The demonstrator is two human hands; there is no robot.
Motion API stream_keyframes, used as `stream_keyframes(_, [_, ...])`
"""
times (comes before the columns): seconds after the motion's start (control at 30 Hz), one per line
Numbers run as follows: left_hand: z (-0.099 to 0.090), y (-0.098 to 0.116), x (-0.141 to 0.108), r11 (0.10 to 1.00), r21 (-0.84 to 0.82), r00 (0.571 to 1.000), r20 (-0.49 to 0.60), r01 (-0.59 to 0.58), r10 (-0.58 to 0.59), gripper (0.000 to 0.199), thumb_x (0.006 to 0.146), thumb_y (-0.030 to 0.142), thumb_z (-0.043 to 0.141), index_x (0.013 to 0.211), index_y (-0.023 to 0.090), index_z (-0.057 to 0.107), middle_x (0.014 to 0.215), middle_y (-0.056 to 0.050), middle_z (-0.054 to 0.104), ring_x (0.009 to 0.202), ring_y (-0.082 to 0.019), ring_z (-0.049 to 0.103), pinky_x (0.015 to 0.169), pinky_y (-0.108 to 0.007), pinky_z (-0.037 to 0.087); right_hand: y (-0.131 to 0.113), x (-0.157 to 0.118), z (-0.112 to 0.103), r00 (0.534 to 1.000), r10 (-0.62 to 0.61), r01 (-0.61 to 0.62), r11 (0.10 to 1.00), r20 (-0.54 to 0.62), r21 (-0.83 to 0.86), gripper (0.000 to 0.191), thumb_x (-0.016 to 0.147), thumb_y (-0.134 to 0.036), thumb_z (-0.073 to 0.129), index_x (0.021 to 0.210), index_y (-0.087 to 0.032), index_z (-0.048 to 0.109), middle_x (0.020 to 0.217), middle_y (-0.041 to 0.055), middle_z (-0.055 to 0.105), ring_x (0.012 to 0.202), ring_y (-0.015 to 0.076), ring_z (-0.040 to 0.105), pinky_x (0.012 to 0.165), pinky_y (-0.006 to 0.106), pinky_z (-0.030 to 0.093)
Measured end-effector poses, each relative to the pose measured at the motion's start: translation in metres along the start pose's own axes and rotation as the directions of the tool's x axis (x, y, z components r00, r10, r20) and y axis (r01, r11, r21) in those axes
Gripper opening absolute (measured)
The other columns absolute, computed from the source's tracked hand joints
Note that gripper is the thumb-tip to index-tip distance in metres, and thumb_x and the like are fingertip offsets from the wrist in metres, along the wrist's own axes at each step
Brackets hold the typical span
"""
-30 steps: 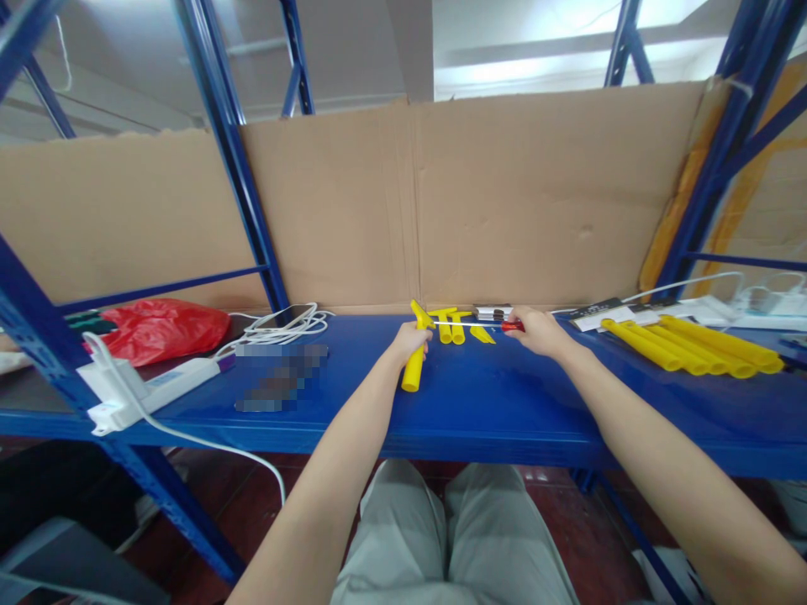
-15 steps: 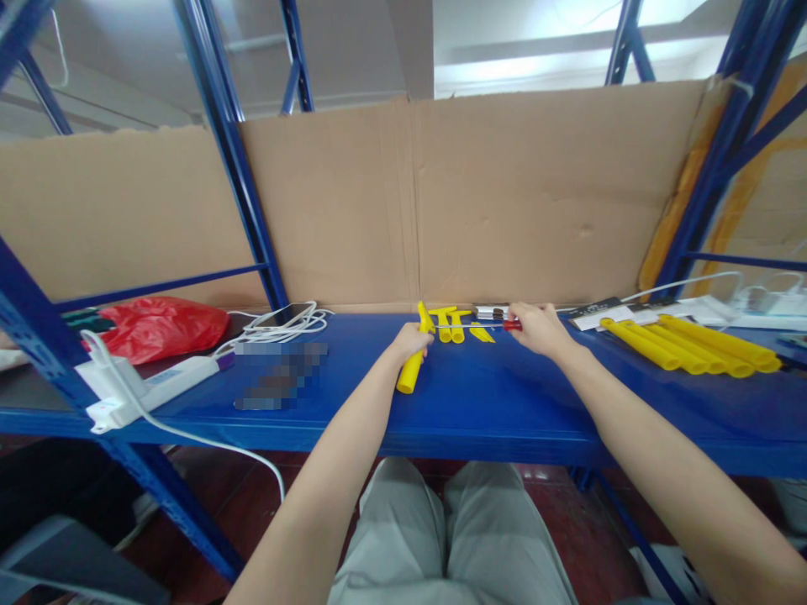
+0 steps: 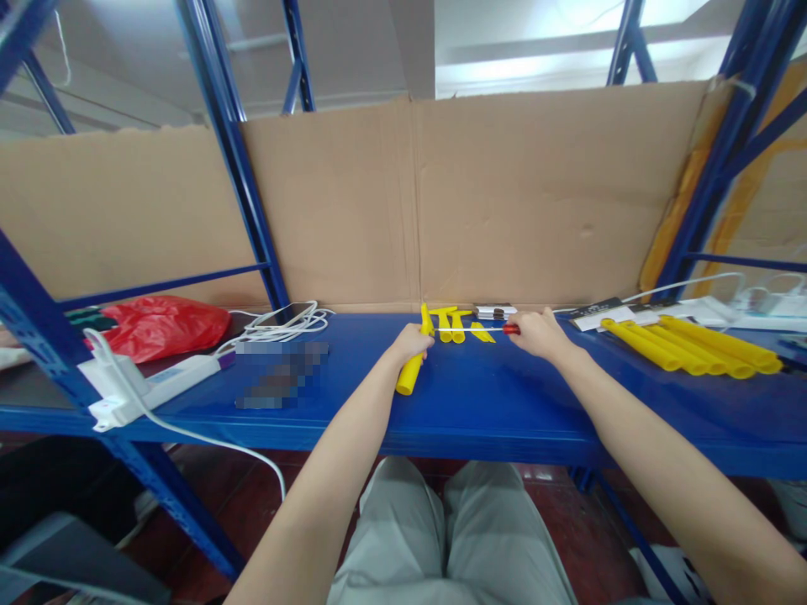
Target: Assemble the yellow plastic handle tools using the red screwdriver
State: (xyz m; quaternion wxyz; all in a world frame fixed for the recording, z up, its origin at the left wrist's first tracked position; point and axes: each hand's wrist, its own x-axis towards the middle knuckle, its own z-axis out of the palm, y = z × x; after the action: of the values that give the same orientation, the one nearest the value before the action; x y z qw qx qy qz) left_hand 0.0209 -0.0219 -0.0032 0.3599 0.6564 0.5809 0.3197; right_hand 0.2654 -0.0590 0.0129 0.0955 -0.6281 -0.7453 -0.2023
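The left hand (image 3: 412, 343) should steady the yellow, tubular-handled plastic piece (image 3: 409, 376) it grips, while the right hand (image 3: 537, 333), clasping the red-handled, slim-shafted screwdriver (image 3: 511, 329), should press straight.

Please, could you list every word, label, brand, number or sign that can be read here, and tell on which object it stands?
No text is readable.
Black-and-white card behind the yellow tubes: pale marks, too small and blurred.
Yellow handle and red-handled screwdriver, both held: no lettering can be made out.
White power strip: nothing legible.
Pixelated patch on the blue shelf: unreadable.
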Motion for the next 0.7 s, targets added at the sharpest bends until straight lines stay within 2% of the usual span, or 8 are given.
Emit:
stream_keyframes(0.13, [0.000, 0.001, -0.001, 1.000, 0.013, 1.000, -0.003, 0.009, -0.009, 0.019, 0.069, 0.003, 0.050, 0.082, 0.010, 0.062, 0.038, 0.004, 0.045, 0.034, -0.013, 0.047, 0.040, -0.022, 0.039, -0.002, -0.001, -0.003, 1.000, 0.009, -0.009, 1.000, -0.005, -0.017, 0.020, 0.079, -0.018, 0.047, 0.088, -0.018, 0.065, 0.094, 0.0132, 0.072, 0.094, 0.0271, 0.063, 0.076, 0.036, 0.035])
stream_keyframes(0.4, [-0.001, 0.004, -0.004, 0.998, 0.057, 1.000, -0.005, 0.020, -0.020, 0.023, 0.073, 0.003, 0.048, 0.091, 0.007, 0.062, 0.040, 0.004, 0.046, 0.034, -0.012, 0.045, 0.042, -0.022, 0.041, -0.010, -0.003, -0.005, 0.996, 0.041, -0.033, 0.994, 0.074, -0.109, 0.026, 0.082, -0.024, 0.046, 0.095, -0.013, 0.066, 0.091, 0.0185, 0.070, 0.091, 0.0303, 0.065, 0.075, 0.036, 0.037])
stream_keyframes(0.53, [-0.001, 0.005, -0.006, 0.995, 0.095, 0.999, -0.008, 0.038, -0.037, 0.025, 0.075, 0.004, 0.047, 0.096, 0.006, 0.061, 0.043, 0.003, 0.048, 0.035, -0.012, 0.045, 0.045, -0.024, 0.043, -0.012, -0.003, -0.005, 0.994, 0.018, -0.006, 0.995, 0.110, -0.103, 0.030, 0.083, -0.026, 0.043, 0.096, -0.013, 0.066, 0.089, 0.0168, 0.071, 0.093, 0.0295, 0.064, 0.077, 0.036, 0.036])
stream_keyframes(0.7, [-0.001, 0.004, -0.004, 0.994, 0.101, 0.999, -0.006, 0.033, -0.033, 0.025, 0.076, 0.003, 0.046, 0.095, 0.004, 0.061, 0.044, 0.003, 0.047, 0.036, -0.012, 0.046, 0.043, -0.023, 0.042, -0.009, -0.003, -0.002, 0.997, 0.013, -0.007, 0.997, 0.078, -0.076, 0.031, 0.081, -0.027, 0.041, 0.094, -0.014, 0.066, 0.089, 0.0149, 0.071, 0.094, 0.0282, 0.063, 0.081, 0.038, 0.032])
